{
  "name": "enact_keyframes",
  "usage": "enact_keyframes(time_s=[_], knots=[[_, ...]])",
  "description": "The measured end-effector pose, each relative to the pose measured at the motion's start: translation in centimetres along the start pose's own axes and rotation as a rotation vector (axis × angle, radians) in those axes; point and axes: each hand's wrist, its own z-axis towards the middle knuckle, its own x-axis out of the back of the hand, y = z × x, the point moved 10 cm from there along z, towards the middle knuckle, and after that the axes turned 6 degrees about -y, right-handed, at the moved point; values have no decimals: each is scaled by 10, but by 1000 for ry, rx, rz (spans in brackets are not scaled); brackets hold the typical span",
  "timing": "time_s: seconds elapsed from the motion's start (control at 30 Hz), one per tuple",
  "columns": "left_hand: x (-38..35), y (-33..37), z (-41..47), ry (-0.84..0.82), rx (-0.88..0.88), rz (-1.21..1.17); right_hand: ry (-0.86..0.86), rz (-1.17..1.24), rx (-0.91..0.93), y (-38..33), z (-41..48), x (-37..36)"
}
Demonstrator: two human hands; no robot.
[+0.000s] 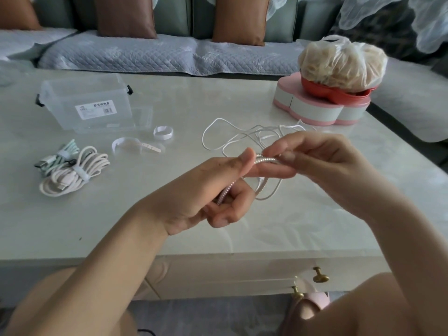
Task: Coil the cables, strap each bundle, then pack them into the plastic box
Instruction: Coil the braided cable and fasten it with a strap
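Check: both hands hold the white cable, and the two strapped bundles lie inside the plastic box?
No: head view shows the green bundle and cream bundle on the table beside the plastic box, not inside. Left hand and right hand do hold the white cable.

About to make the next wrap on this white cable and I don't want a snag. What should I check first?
1. Grip: left hand and right hand both pinch the white cable: ok.
2. Slack free of knots: it lies in overlapping loops on the table: cannot tell.
3. Strap ready: an open strap and a looped strap lie to the left of the slack: ok.
4. Finished coils strapped: cream bundle and green bundle each wear a band: ok.
5. Plastic box open for packing: cannot tell.
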Motion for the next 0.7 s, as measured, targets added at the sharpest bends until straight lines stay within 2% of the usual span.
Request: enact_keyframes(time_s=[0.1,0.23,0.47,0.6,0.7], knots=[[-4,-1,0,-41,-4,-79,-54,87,-57,8,0,-5],[-10,1,-1,-124,-41,-247,22,152,-37,8,1,-5],[-2,4,8,-30,-111,-327,198,-62,40,3,3,-3],[-2,6,16,-72,-138,-482,295,-225,102,-4,3,-2],[-3,5,23,-88,-147,-578,355,-259,103,-6,2,1]])
